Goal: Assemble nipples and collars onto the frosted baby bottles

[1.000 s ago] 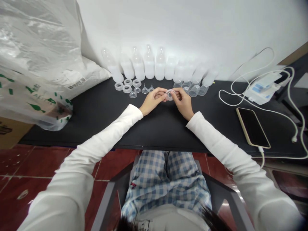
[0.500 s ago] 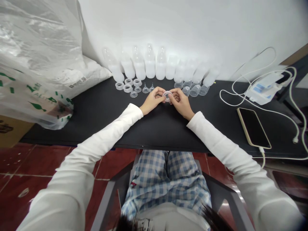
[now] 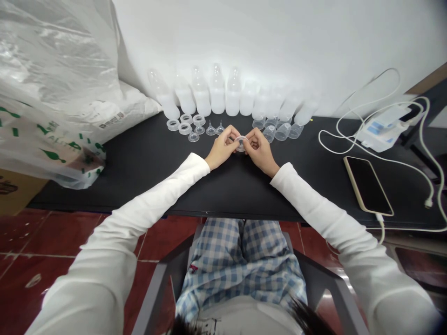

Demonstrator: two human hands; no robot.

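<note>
Over black surface [image 3: 223, 188], my left fingers [image 3: 233, 147] and right fingers [image 3: 249, 146] pinching one ring [image 3: 240, 148], face tilted toward me, clear, round.

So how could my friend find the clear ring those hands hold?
Find the black table, then the left hand and the right hand over its middle. The clear ring is pinched between them. Unlike the loose rings lying farther left, it is held.

Ten bottles [image 3: 218, 98], four loose rings [image 3: 185, 132], one phone [image 3: 369, 185]
</note>
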